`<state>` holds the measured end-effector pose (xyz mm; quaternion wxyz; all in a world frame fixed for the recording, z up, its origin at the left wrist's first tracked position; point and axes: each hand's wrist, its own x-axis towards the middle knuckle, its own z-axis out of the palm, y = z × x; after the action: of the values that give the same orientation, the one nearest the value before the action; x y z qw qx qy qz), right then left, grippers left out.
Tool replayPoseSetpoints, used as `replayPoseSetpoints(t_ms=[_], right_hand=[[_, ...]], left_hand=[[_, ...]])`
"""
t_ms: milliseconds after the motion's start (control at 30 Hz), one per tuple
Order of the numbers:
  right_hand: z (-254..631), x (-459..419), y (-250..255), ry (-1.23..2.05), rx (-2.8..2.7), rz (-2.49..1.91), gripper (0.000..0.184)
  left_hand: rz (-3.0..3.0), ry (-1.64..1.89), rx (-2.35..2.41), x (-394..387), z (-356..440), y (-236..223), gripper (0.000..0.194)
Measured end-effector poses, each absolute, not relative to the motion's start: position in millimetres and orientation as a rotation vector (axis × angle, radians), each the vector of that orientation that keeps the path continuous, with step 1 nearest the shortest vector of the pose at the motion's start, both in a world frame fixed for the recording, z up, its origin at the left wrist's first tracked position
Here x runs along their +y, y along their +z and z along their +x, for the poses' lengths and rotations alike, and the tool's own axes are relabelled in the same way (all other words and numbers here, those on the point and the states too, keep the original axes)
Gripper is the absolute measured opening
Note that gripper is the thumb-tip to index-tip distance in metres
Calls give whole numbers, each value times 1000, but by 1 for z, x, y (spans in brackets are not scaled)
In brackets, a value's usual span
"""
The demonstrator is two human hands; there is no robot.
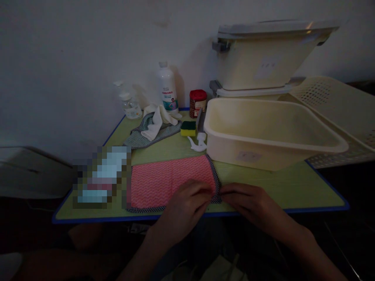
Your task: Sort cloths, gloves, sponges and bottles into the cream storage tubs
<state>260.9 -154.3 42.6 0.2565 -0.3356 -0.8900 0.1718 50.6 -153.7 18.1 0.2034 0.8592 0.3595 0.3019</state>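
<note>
A pink cleaning cloth (166,179) with a dark checked border lies flat near the table's front edge, a faint crease down its middle. My left hand (190,201) rests over its lower right part, fingers curled and pinching near the right border. From the right, my right hand (253,199) reaches to the same corner, its fingers pressed together on the checked edge. The fingertips cover that corner, so the exact grip is partly hidden. Both hands are close together, with a small gap between them.
A cream basin (234,150) stands right, before stacked lidded bins (246,66) and a perforated basket (345,105). Behind the cloth are a sponge (188,128), white spray nozzle (198,143), red-lidded jar (198,103), white bottle (167,86), pump bottle (132,109) and grey cloth (137,134).
</note>
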Motion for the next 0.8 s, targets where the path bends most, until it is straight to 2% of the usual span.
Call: replayPoseSetpoints(t_ms=[233,500,667,800], right_hand=[[262,-156,43,292,-2504,-941,26],[260,-152,53,-210,-2735,-722,35],[253,-147,54,-308,-2780,-662,28],[246,-149,49,-302,-2748,-759,26]], left_hand=[[2673,673,1015,-157,52,26,20],[2621,548,995,-159,43,28,25],[2566,576,1007,-158,43,25,23],[2626,560,1107,-165,35,23,31]])
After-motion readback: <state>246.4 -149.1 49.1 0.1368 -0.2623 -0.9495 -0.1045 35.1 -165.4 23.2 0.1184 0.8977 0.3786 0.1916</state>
